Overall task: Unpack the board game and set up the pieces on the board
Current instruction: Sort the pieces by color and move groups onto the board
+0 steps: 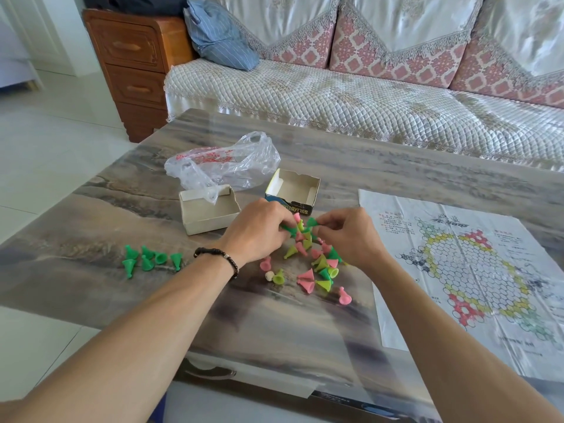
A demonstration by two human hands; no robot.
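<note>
The left hand point(259, 232), with a dark beaded bracelet point(218, 257) at its wrist, had its fingers curled, pinching a dark green cone-shaped plastic pawn point(288, 229) at the top of the pile. The right hand point(351, 236) had its thumb and fingers curled on another dark green pawn point(312, 222), held just beside the left fingertips. Both hands met over a loose pile of pink, lime and dark green plastic pawns point(317, 267) on the grey marble-patterned table point(396, 166).

At 9 o'clock from the pile, 7 sorted dark green pawns point(151, 260) lay in a small cluster, well apart from the hands. At 3 o'clock lay the unfolded paper game board point(476, 267), printed with a hexagon grid and red, yellow and green zones; no pawn stood on it. At 12 o'clock sat a small open cardboard box lid with blue printed sides point(294, 190), and at 11 o'clock an open plain white cardboard tray point(209, 210). A crumpled clear plastic bag point(225, 163) draped over the tray's far edge. A quilted cream sofa point(366, 99) stood beyond the table, with a brown wooden drawer cabinet point(134, 62) at 10 o'clock.
</note>
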